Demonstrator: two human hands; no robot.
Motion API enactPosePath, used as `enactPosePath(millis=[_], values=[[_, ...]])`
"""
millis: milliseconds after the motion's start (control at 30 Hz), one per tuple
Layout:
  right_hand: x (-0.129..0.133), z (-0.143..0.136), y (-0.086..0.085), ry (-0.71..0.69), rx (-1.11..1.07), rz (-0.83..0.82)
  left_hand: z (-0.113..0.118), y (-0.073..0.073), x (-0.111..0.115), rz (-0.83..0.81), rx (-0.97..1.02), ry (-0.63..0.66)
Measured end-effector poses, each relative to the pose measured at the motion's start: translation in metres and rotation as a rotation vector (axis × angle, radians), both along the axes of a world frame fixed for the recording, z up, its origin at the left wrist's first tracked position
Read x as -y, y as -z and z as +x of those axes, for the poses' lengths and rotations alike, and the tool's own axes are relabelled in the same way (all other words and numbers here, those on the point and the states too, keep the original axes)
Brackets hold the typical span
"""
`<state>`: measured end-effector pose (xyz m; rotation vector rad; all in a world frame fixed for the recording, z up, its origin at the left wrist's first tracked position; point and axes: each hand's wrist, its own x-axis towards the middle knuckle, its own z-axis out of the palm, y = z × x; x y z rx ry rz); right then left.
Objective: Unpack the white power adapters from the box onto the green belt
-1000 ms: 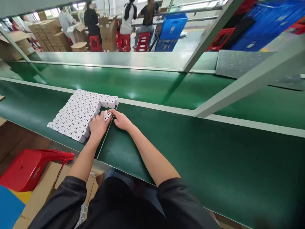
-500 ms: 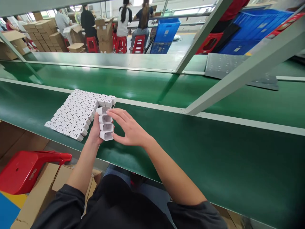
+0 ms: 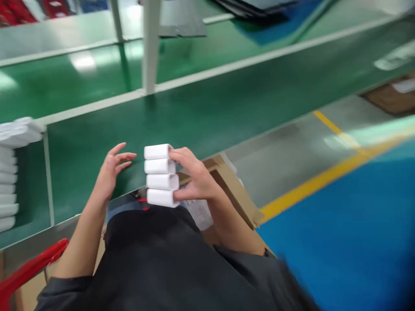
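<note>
My right hand [image 3: 197,175] grips a stack of several white plastic charger housings [image 3: 161,175] from the right, fingers on the top one and thumb at the bottom one. The stack is held in the air in front of my body, near the belt's front edge. To its left, my left hand [image 3: 110,170] is apart from the stack, its fingers spread and nothing in them. More white housings [image 3: 8,185] stand in rows on the green belt [image 3: 81,160] at the far left, partly cut off by the frame.
An open cardboard box [image 3: 236,190] sits below and right of my right hand. A red stool [image 3: 32,268] is at lower left. A pale metal post [image 3: 151,47] rises from the belt's divider. Blue floor [image 3: 324,233] with a yellow line lies to the right.
The view has swung to the right. The stack has passed from my left hand into my right hand and moved off the belt toward my body. My left hand has let go.
</note>
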<state>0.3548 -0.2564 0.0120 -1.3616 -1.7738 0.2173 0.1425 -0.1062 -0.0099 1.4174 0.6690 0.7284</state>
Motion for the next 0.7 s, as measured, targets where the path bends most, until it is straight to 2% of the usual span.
enactPosePath(millis=[67,133,233,300,367,467,567,700], values=[[0.076,0.035,0.034,0.181,-0.197,-0.129,0.024,0.002,0.006,0.242,-0.177,0.106],[0.152,0.058,0.081,0.431,-0.326,-0.298,0.052,0.004,0.017,0.481,-0.368,0.215],[0.241,0.069,0.170,0.826,-0.352,-0.732,0.099,0.008,0.042,0.843,-0.577,0.346],[0.276,0.066,0.231,0.956,-0.356,-0.886,0.131,0.013,0.059,1.051,-0.637,0.410],[0.295,0.057,0.284,1.010,-0.348,-1.011,0.159,0.017,0.071,1.185,-0.655,0.460],[0.303,0.046,0.344,0.979,-0.302,-1.171,0.193,0.021,0.078,1.267,-0.627,0.509],[0.300,0.044,0.387,0.842,-0.217,-1.283,0.211,0.019,0.078,1.286,-0.599,0.535],[0.291,0.056,0.431,0.634,-0.118,-1.388,0.219,0.013,0.083,1.280,-0.627,0.526]])
